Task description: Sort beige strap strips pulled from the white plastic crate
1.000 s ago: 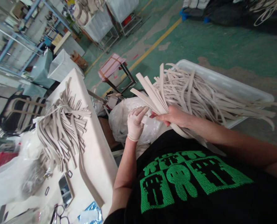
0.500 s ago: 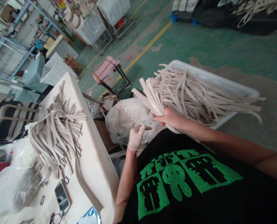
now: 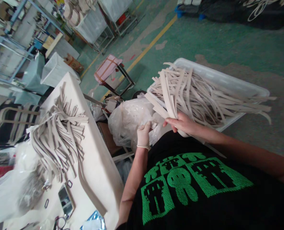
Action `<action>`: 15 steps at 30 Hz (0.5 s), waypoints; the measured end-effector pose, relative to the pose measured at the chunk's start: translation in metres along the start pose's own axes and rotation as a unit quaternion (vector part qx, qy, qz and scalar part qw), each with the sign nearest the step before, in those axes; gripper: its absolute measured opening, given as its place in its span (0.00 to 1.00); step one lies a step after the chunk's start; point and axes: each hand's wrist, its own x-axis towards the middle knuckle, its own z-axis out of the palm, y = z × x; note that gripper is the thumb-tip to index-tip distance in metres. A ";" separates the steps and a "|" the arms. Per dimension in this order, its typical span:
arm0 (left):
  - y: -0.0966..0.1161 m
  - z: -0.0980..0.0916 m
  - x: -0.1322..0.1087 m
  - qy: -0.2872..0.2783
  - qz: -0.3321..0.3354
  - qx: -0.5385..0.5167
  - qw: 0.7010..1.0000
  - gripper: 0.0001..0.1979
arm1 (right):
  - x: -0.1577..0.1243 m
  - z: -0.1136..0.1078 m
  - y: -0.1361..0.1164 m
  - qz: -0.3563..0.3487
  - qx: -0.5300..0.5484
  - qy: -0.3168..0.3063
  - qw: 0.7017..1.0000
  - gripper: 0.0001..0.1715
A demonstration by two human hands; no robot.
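Observation:
My right hand (image 3: 180,123) is closed round a bundle of beige strips (image 3: 169,99), whose ends fan up and to the left. My left hand (image 3: 144,134), in a pale glove, is closed in front of a clear plastic bag (image 3: 125,118); a small pale bit shows at its fingertips, too small to name. Behind my right hand, a white bin (image 3: 218,76) holds a tangled heap of similar strips (image 3: 196,95). More strips (image 3: 57,137) lie piled on the white table (image 3: 101,166) to the left.
On the table are a phone (image 3: 66,201), scissors (image 3: 60,222) and a blue packet (image 3: 94,221). A stool with a pink top (image 3: 108,67) stands beyond the plastic bag. Wheeled carts (image 3: 91,27) and shelving (image 3: 10,35) are farther back.
My left hand has moved right and slightly up, nearer my right hand. My right hand has shifted slightly right, and the strips in it now point more upright.

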 end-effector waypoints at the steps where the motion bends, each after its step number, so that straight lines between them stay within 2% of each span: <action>1: 0.001 0.001 0.001 0.002 -0.014 -0.037 0.999 0.23 | -0.004 -0.004 0.001 0.005 0.017 -0.023 1.000 0.24; 5: 0.002 0.012 0.003 -0.010 -0.051 -0.105 0.993 0.24 | -0.017 -0.011 0.006 0.023 0.079 -0.077 0.994 0.30; 11: 0.003 0.024 -0.004 -0.033 -0.069 -0.137 0.988 0.19 | -0.012 -0.008 0.014 0.023 0.071 -0.008 0.997 0.29; 15: 0.004 0.026 -0.012 -0.081 -0.035 -0.154 0.984 0.20 | -0.007 -0.005 0.017 0.025 0.081 -0.012 0.996 0.31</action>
